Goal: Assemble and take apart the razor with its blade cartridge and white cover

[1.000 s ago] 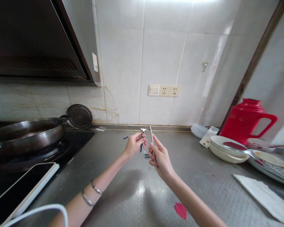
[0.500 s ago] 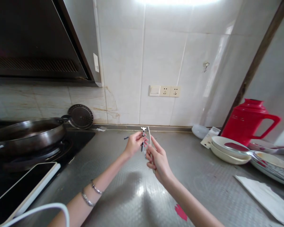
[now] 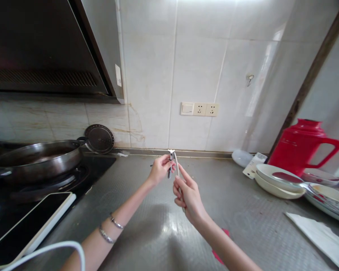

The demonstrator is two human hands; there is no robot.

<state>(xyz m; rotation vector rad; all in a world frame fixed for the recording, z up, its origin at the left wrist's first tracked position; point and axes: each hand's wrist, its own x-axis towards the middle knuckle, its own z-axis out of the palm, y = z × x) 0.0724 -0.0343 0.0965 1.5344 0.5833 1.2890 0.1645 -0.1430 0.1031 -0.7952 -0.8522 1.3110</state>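
Note:
My left hand [image 3: 159, 168] pinches a slim black-and-silver object with a wide white top [image 3: 171, 151], held upright above the metal counter. Its exact kind is too small to make out. A short dark end shows at the left side of those fingers. Closed around a thin off-white toothbrush [image 3: 177, 165], my right hand [image 3: 188, 194] is just to the right of it. The toothbrush's tip leans toward the white top; whether the two touch I cannot tell.
A steel pan [image 3: 42, 160] stands on the stove at left, near a phone [image 3: 28, 229] and a white cable [image 3: 59, 244]. Stacked bowls [image 3: 279, 188], a red thermos [image 3: 299, 146] and a white paper [image 3: 316, 235] are at right. A pink patch [image 3: 218, 256] lies partly under my right forearm.
The toothbrush's tip has moved left, closer to the white top of the object in my left hand. The view has shifted slightly left, and my right forearm now covers more of the pink patch.

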